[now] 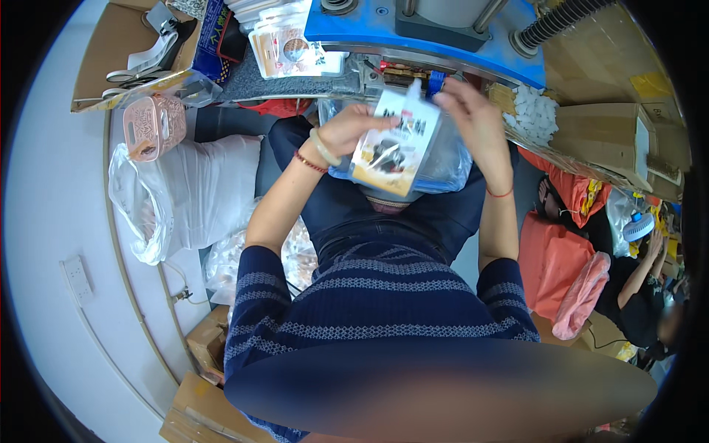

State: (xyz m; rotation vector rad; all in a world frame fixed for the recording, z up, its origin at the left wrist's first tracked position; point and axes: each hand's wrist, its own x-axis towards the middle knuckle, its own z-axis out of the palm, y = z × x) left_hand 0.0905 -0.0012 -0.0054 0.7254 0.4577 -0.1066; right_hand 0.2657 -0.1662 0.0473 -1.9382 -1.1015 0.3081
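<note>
My left hand point(347, 131) is closed on the lower left side of a flat spout pouch point(399, 144), thumb on its face. The pouch is white with a yellow-orange lower part and dark print, tilted, its pale spout point(415, 88) pointing up and away. At the pouch's upper right edge hovers my right hand point(469, 111), fingers bent and apart, slightly smeared by motion; nothing shows in it. Close to those fingertips is a blue cylindrical part point(436, 81) at the front of the blue machine point(428, 48). Beneath the pouch, a clear plastic bag point(447, 159) lies over my lap.
Similar printed pouches point(295, 48) are stacked on the bench's far left. Small white pieces point(533, 114) are heaped beside a cardboard box point(598, 136) at right. A pink basket point(155, 125) and white sack point(199, 192) stand left. Another person's hands point(653, 247) show far right.
</note>
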